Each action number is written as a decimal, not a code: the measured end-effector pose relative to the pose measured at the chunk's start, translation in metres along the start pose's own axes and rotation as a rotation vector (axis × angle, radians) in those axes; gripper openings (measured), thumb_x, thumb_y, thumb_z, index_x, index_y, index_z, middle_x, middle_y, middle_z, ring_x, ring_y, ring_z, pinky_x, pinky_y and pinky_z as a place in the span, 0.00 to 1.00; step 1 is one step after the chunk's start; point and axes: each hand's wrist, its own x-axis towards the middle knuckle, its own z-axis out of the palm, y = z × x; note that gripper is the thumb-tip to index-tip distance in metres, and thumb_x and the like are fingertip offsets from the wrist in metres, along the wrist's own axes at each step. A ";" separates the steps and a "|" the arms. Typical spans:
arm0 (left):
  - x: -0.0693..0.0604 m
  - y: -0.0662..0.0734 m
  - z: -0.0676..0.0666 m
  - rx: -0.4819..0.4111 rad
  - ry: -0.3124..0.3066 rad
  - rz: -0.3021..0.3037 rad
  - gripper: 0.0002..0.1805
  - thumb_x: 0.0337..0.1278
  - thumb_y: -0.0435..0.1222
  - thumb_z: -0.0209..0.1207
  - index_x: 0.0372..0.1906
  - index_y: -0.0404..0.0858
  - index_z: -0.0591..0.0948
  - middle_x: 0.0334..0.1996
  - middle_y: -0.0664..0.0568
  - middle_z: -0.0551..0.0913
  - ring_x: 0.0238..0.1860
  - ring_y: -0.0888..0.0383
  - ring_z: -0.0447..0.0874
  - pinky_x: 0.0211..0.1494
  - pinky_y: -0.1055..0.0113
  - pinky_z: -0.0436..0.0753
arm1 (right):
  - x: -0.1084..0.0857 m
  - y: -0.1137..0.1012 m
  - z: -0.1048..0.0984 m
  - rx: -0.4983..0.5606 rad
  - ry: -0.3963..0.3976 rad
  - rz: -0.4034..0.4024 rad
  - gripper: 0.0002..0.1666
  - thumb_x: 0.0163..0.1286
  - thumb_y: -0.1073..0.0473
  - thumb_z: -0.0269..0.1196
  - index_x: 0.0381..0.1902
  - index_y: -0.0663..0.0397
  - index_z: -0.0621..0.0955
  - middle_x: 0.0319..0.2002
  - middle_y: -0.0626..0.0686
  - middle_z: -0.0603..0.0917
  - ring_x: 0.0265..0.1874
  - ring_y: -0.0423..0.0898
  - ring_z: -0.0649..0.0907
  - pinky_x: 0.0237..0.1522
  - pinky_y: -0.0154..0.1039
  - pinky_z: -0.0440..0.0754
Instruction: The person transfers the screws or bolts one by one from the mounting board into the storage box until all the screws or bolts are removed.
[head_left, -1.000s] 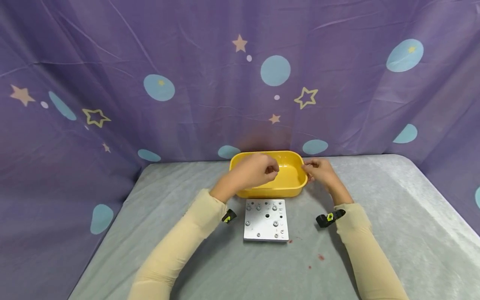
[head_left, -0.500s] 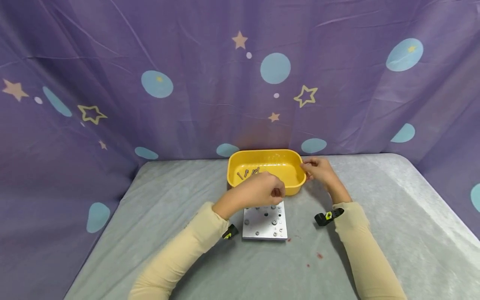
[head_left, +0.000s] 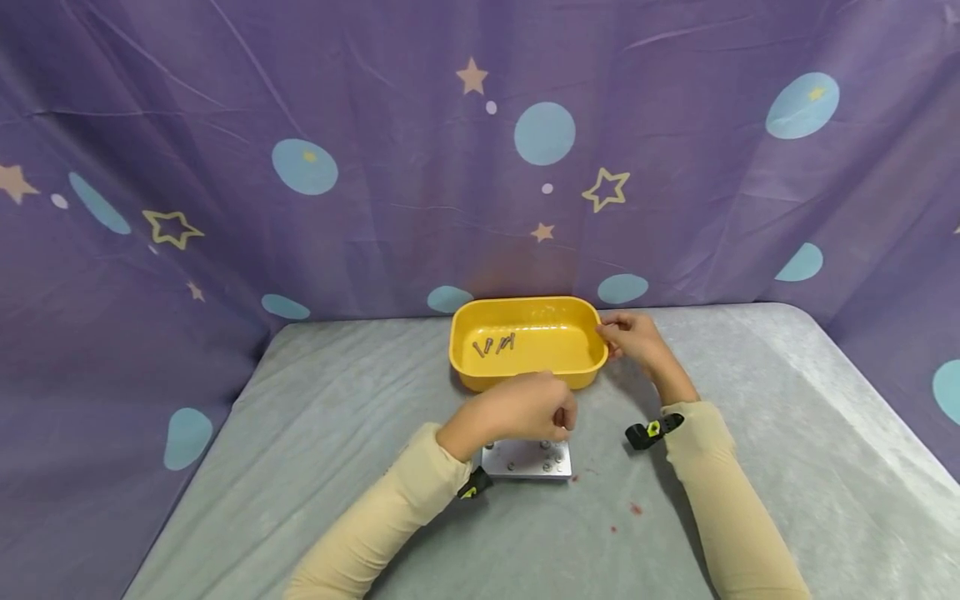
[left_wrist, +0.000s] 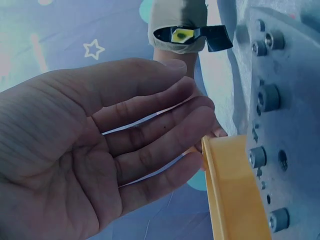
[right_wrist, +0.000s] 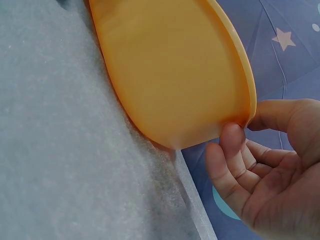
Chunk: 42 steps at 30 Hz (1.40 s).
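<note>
Fingers (left_wrist: 160,145) of the left hand (head_left: 517,408) are softly bent, with the palm turned to the wrist camera, and the thumb (left_wrist: 135,77) lies close beside the first finger, so the space between these two is narrow. In the head view this hand is above the metal plate (head_left: 528,460) and hides its far part; in the left wrist view it seems apart from the plate. The plate lies on the grey table (head_left: 315,433), on the near side of the yellow tray (head_left: 558,346), and several socket-head screws (left_wrist: 270,97) stand up from its surface. The right hand (head_left: 633,337) pinches the right end of the tray at the rim. A few loose screws (head_left: 488,345) lie on the floor of the tray, in its left part, well apart from the right hand. To the right of the plate, a little nearer, small red marks (head_left: 636,508) show on the table. A purple curtain (head_left: 405,183) with stars hangs at the far side.
</note>
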 end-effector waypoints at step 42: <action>0.003 -0.001 0.027 0.025 -0.039 0.026 0.07 0.52 0.36 0.74 0.24 0.48 0.88 0.21 0.66 0.82 0.24 0.72 0.76 0.30 0.80 0.74 | -0.002 -0.003 -0.001 -0.038 -0.008 -0.039 0.25 0.76 0.59 0.58 0.60 0.76 0.76 0.34 0.57 0.82 0.24 0.38 0.79 0.31 0.39 0.87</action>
